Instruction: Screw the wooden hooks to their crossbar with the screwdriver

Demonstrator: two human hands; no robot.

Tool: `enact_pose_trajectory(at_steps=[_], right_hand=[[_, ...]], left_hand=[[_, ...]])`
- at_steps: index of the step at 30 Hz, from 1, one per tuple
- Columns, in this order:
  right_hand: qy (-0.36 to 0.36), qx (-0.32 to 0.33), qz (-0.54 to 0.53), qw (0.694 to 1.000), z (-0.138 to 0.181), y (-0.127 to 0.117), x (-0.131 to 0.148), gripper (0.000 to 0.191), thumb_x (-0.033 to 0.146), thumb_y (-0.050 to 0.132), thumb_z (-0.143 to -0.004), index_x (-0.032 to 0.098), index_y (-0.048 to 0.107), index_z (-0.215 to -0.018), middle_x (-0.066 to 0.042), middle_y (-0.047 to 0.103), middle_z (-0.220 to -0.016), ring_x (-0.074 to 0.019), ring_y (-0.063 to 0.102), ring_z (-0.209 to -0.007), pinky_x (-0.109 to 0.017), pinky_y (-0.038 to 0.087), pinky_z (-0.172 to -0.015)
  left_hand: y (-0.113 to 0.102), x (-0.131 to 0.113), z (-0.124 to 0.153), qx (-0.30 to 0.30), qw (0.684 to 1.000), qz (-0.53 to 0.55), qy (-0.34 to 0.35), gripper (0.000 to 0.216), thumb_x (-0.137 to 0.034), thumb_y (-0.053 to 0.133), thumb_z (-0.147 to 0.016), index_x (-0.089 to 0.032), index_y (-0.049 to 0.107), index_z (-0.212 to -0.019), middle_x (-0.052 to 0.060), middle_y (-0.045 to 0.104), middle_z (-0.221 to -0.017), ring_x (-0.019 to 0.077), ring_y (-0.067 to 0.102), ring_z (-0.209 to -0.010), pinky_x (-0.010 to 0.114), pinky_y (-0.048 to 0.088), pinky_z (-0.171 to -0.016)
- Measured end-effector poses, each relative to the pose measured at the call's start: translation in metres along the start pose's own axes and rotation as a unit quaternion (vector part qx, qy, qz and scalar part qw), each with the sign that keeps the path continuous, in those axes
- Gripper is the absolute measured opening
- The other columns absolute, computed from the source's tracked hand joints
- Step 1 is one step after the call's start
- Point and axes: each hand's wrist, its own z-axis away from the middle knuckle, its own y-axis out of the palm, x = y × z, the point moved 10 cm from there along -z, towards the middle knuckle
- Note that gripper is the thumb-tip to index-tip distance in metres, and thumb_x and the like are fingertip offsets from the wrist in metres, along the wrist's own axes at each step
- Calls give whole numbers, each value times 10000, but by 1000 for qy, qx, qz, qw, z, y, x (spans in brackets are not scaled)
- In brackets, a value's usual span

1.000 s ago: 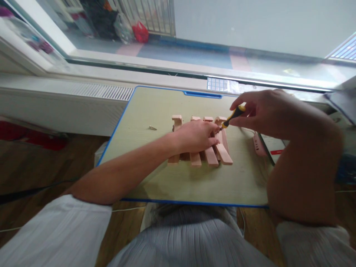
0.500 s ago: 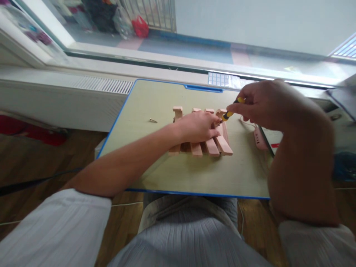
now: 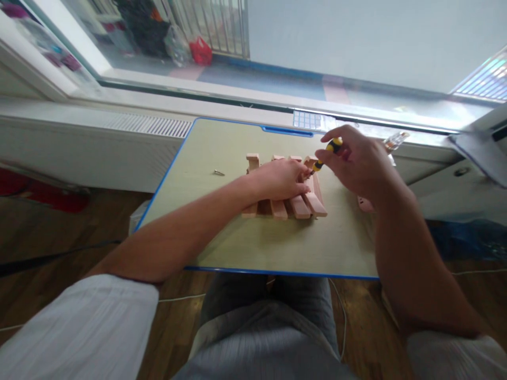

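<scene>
A slatted wooden piece (image 3: pixel 300 207) with several pale slats lies on the table (image 3: pixel 245 248). My left hand (image 3: pixel 281 178) rests across it, fingers closed at the rightmost slat near the screwdriver's tip. Whether the fingertips also pinch a screw is too small to tell. In my right hand (image 3: pixel 352 158) is a yellow and black screwdriver (image 3: pixel 335 145), held by its handle and tilted, its tip down at the rightmost slat. A loose screw (image 3: pixel 218 172) lies on the tabletop to the left of the wood.
A pink power strip (image 3: pixel 365 204) is partly hidden behind my right forearm. Beyond the table's far edge run a white radiator (image 3: pixel 150 126) and a windowsill with a gridded sheet (image 3: pixel 308 120). Past the glass stands a red bag (image 3: pixel 201 51).
My right hand has turned around the screwdriver's handle, its wrist and forearm swinging lower and inward. My left hand stays on the wood. The whole view has shifted slightly.
</scene>
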Motion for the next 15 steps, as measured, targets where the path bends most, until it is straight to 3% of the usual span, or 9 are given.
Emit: enact_pose_trajectory(at_steps=[2, 6, 12, 15], right_hand=[[-16, 30, 21, 999, 0, -1, 2, 263, 343, 680, -978, 216, 757, -1195, -89, 778, -912, -241, 694, -777, -382, 469, -709], [-1, 64, 70, 995, -5, -5, -2, 180, 400, 688, -978, 230, 745, -980, -74, 730, -800, -222, 597, -680, -378, 372, -660], [4, 89, 117, 989, -19, 0, -6, 364, 549, 712, -981, 253, 649, -779, -22, 578, -619, -177, 432, -565, -369, 252, -654], [25, 82, 132, 987, -19, 2, -15, 452, 608, 680, -999, 255, 606, -726, -9, 505, -572, -170, 381, -542, -367, 230, -642]], left_hand=[[1, 1, 0, 5, 1000, 5, -1, 422, -486, 626, -1024, -217, 812, -1291, 131, 818, -1201, 286, 748, -1010, 412, 534, -861], [2, 1, 1, -4, 1000, 14, 8, 437, -480, 609, -1031, -263, 797, -1361, 122, 815, -1285, 293, 758, -1062, 423, 548, -916], [1, 4, 2, 9, 1000, 29, -5, 424, -501, 583, -1061, -261, 780, -1350, 99, 841, -1116, 291, 781, -1035, 389, 556, -861], [0, 4, 3, 25, 999, 31, -10, 411, -488, 581, -1070, -263, 777, -1352, 97, 842, -1128, 300, 787, -1053, 391, 559, -869]])
